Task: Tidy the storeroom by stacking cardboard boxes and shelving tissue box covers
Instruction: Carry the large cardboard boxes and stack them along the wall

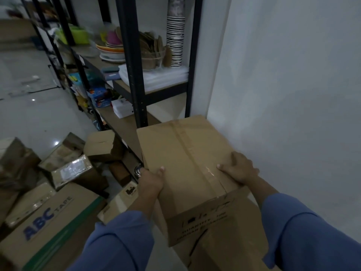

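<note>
A large taped cardboard box (pixel 185 159) sits in front of me, on top of another cardboard box (pixel 224 249) by the white wall. My left hand (pixel 150 180) grips its left edge, thumb on the top face and fingers hidden down the side. My right hand (pixel 239 169) grips the right edge the same way. Both arms wear blue sleeves. No tissue box cover is recognisable in view.
A black metal shelf rack (pixel 134 75) stands just behind the box, holding plates, a stack of paper cups (pixel 175 36) and white sheets. Several loose cardboard boxes litter the floor at left, one printed ABC TAPE (pixel 46 218). The white wall (pixel 293 94) is close on the right.
</note>
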